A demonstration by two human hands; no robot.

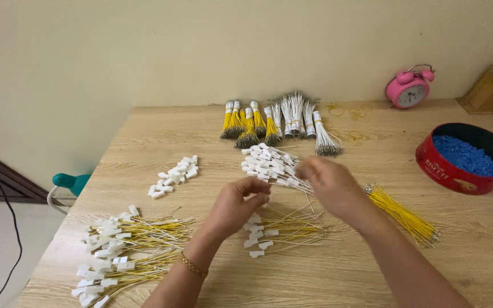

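Both forearms bare, no sleeves in view. Left wrist carries a thin gold-coloured chain bracelet (193,265). No rings discernible on the fingers.

A bunch of white wires with white plastic connectors (270,166) is lying fanned out on the wooden bench (338,268), connector ends pointing left, wire tails running under the right hand (332,185), which is resting on them. Just below, a smaller pile of yellow wires with white connectors (281,231) is spreading flat across the bench, its connectors clustering at the left end. The left hand (238,202) is hovering over that end, fingers (256,185) curling together near a connector; whether they are pinching one is unclear
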